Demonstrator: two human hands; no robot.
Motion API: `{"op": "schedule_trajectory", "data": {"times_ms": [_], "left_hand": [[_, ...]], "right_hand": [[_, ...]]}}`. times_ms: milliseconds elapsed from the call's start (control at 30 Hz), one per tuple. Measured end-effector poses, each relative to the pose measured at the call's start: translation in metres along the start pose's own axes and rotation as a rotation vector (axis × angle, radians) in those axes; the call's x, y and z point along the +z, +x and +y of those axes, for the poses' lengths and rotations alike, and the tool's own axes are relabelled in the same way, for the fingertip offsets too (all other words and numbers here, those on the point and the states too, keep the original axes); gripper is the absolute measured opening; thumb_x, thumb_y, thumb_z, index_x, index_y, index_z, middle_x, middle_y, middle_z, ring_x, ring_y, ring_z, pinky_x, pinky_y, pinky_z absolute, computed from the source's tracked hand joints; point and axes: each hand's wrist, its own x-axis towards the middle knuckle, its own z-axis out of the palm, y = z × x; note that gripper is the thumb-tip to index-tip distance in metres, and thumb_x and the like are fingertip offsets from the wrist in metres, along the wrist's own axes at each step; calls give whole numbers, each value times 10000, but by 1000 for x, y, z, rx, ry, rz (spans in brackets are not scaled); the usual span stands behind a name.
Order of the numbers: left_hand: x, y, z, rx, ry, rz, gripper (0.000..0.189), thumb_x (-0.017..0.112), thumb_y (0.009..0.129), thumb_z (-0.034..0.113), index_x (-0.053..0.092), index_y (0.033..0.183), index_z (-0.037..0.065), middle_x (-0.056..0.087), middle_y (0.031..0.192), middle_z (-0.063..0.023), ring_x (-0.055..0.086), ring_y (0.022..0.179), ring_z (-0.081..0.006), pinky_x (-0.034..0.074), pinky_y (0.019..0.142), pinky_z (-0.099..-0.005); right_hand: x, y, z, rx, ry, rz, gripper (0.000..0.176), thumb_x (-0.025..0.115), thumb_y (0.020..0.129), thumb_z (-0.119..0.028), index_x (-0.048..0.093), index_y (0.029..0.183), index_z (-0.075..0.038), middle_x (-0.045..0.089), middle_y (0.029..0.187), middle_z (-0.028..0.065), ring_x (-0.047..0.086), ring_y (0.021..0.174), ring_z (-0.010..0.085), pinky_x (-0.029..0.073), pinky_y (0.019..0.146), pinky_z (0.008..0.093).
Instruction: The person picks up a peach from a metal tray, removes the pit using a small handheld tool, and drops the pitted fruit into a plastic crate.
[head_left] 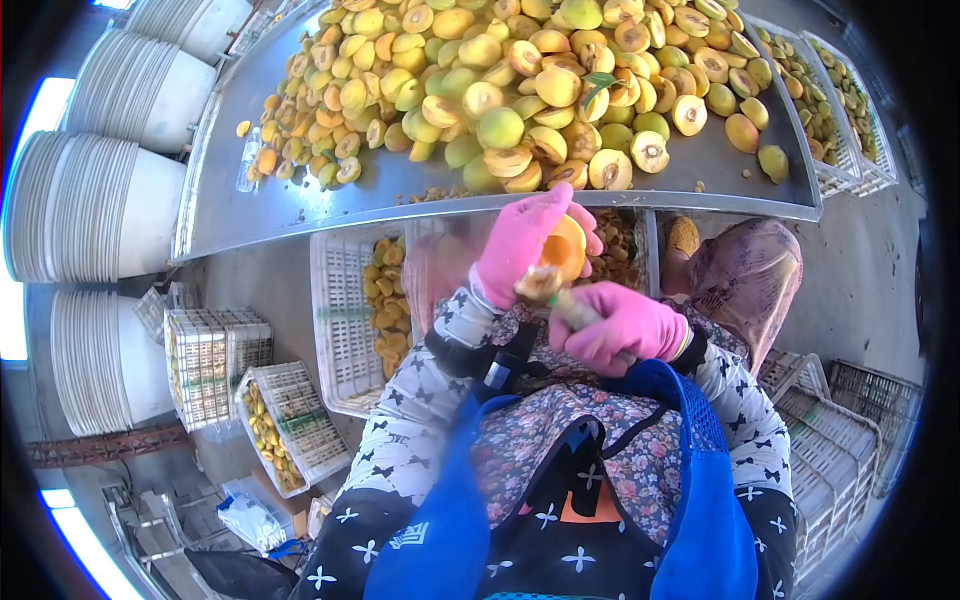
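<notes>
My left hand (525, 245), in a pink glove, is closed around a halved yellow peach (565, 250) whose orange cut face is turned toward me. My right hand (620, 325), gloved the same way, grips the handle of a short tool (576, 311) that points up and left. At the tool's far end, just below the peach, is a brownish pit piece (538, 283) with flesh on it; it is blurred. The tool's working end is hidden there. Both hands are in front of the metal table's near edge.
A metal table (330, 210) carries a large heap of halved peaches (480, 100). Below its edge stand white crates (345, 330) with cut fruit. More crates (815, 440) are stacked at right. Stacked white tubs (80, 205) line the left. A knee (745, 280) shows nearby.
</notes>
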Motion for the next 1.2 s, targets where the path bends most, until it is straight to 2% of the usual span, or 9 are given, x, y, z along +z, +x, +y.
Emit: {"op": "schedule_trajectory", "data": {"times_ms": [133,267,433,533,767,900,933,1033,1200], "left_hand": [[-42,-14,-6,205,130,151,435,619,968,419,684,1036,-6,708,869,-122,700,758,-211,565,648,-287],[-150,-80,40,178,1081,485,416,706,916,364,692,1168,34,702,1060,-91,681,965,-169,545,816,-284],[-102,-25,65,498,907,549,369,688,909,244,659,1231,66,651,1207,-148,655,1074,-260,508,944,-346],[-91,58,49,773,1268,439,473,706,851,312,634,1285,138,580,1309,-154,527,1245,-348,424,1045,-438],[-93,112,31,651,1687,447,556,739,788,302,606,1312,168,574,1274,-145,495,1230,-341,355,1093,-473],[-97,78,44,795,1194,530,492,732,849,263,605,1299,109,610,1212,-119,593,1110,-257,517,896,-380],[-93,63,47,572,605,420,474,657,920,317,582,1331,93,632,1185,-117,635,1041,-238,553,799,-335],[-71,24,48,385,-342,145,501,550,968,401,551,1363,94,640,1190,-154,654,1016,-280,569,775,-341],[-69,-1,10,195,-495,22,539,447,1005,493,546,1346,87,648,1187,-174,667,925,-308,570,684,-363]], "right_hand": [[-6,-4,2,-6,-174,150,252,698,881,-216,601,1015,-26,577,716,6,534,506,84,389,443,235],[-34,-21,7,5,-792,409,313,693,870,-285,596,987,-10,633,719,103,623,564,204,483,526,332],[-82,-3,33,-172,-1316,719,365,688,830,-336,593,947,-3,652,785,230,652,775,418,515,699,475],[-83,-11,1,-116,-1161,885,334,683,836,-294,619,969,5,660,814,239,667,758,391,530,695,444],[-42,-61,-18,-129,-1013,866,298,688,863,-236,619,1044,-9,659,777,210,687,681,326,535,641,409],[-44,-46,11,-684,-1279,906,336,685,885,-246,586,1132,-40,674,954,203,691,795,346,538,648,422],[-39,-41,11,-697,-1307,974,378,675,901,-248,552,1181,-26,672,1010,189,671,804,385,527,692,437],[-59,-21,37,-280,-1526,1122,343,668,902,-270,552,1115,-28,680,975,200,664,804,404,521,687,459],[-35,-35,27,-28,-1338,676,420,707,841,-350,573,1058,-16,634,845,236,640,847,439,509,701,482]]}}
